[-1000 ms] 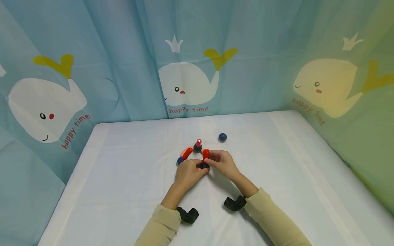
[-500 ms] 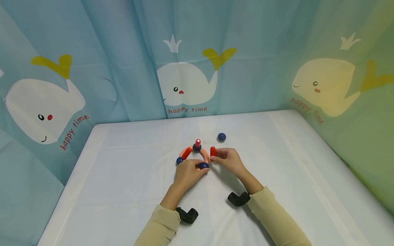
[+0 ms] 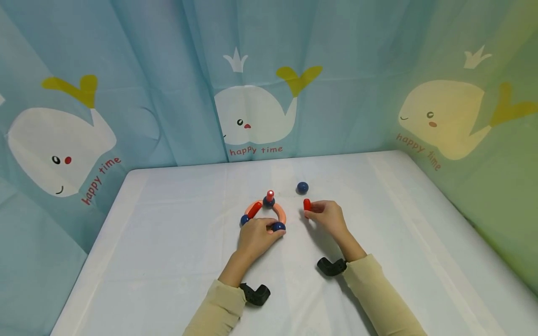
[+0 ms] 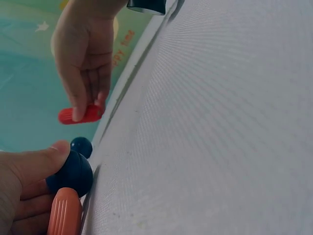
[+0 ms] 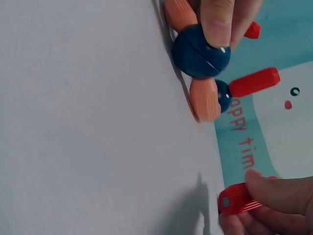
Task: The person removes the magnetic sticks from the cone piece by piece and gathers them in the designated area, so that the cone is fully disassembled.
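My left hand holds a dark blue ball between thumb and fingers, at the near right of a ring on the table. Curved orange rods join this ball to others in the ring. From the back blue ball a red rod stands upright. Another red rod leans at the left blue ball. To the right of the ring, my right hand pinches a short ribbed red rod with a grey disc in its end. The ring's near side is hidden behind my left hand.
A loose blue ball lies behind my right hand on the white table. Black wrist cameras show beside both sleeves. A blue-green curtain with printed whales hangs behind the table.
My right hand has lifted the red rod away from the near right ball and carried it to the right. My left hand has stayed at that ball.
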A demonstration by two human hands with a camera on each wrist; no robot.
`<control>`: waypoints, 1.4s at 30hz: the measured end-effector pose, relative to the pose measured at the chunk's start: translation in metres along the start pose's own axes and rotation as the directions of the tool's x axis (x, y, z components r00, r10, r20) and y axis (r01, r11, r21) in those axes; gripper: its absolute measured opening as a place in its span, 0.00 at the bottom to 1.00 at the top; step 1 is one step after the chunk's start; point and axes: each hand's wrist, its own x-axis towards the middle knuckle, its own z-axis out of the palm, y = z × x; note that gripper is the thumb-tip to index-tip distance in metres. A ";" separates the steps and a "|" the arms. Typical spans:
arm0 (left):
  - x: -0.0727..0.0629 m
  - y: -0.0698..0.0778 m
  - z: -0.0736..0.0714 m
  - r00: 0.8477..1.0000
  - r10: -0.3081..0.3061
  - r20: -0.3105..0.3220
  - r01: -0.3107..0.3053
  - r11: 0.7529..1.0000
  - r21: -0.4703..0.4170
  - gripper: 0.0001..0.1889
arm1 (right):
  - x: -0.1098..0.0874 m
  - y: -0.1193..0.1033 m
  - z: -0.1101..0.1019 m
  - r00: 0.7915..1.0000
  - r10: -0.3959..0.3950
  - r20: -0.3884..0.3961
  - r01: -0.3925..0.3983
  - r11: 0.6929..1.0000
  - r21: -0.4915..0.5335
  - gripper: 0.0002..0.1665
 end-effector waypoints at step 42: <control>0.003 -0.008 -0.012 0.997 0.053 0.057 -0.048 0.995 -0.087 0.24 | 0.010 0.005 0.003 0.996 0.089 0.014 -0.087 0.992 -0.087 0.24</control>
